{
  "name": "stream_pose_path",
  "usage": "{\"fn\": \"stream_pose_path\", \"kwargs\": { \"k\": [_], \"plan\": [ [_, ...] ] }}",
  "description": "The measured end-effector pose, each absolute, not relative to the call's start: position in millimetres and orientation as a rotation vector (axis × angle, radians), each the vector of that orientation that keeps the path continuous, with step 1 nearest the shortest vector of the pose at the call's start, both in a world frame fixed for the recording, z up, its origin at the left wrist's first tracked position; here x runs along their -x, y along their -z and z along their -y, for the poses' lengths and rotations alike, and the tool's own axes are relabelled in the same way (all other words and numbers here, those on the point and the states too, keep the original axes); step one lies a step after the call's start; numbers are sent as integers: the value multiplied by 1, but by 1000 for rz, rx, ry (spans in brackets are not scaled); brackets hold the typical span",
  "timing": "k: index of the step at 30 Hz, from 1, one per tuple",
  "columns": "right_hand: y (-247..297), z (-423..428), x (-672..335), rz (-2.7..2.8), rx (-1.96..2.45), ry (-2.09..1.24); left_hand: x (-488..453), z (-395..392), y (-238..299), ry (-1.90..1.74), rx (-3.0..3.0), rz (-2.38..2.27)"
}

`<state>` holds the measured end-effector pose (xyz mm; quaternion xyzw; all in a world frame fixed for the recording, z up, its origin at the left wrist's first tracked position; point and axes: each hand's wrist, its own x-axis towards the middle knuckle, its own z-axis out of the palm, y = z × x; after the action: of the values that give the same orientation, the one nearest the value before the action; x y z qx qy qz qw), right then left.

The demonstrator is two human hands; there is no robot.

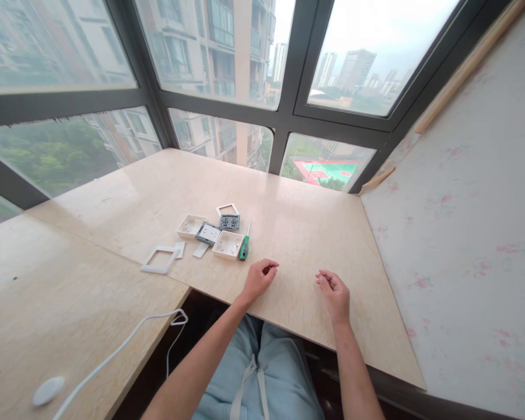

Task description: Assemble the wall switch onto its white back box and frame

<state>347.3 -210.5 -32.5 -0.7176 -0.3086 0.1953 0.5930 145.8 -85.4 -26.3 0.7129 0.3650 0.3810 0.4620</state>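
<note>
My left hand (261, 278) rests on the pale tabletop with its fingers loosely curled in towards the thumb, and nothing shows in it. To the right, my right hand (335, 293) is also curled, thumb near the fingertips, with no object visible. Nearest to my left hand lies a screwdriver (244, 247) with a green and black handle, its shaft pointing away. Beside it sit a white wall box (228, 245) and a grey-edged socket panel (209, 233). A second white box (191, 225), a dark grey panel seen from its back (230, 221) and a thin white frame (227, 207) lie behind.
Left of the boxes are a larger white frame (160, 259) and flat white strips (200, 250). A white cable (126, 345) crosses the left tabletop near a round white disc (48, 391). Windows (219, 52) border the back; a floral wall (459, 245) stands right.
</note>
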Motion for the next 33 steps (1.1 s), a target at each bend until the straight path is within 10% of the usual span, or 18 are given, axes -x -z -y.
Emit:
{"fn": "stream_pose_path", "kwargs": {
  "k": [33],
  "plan": [
    [36,210,-349,763,1720,-475,-135,97,25,-989,-1694,-856]
  ]
}}
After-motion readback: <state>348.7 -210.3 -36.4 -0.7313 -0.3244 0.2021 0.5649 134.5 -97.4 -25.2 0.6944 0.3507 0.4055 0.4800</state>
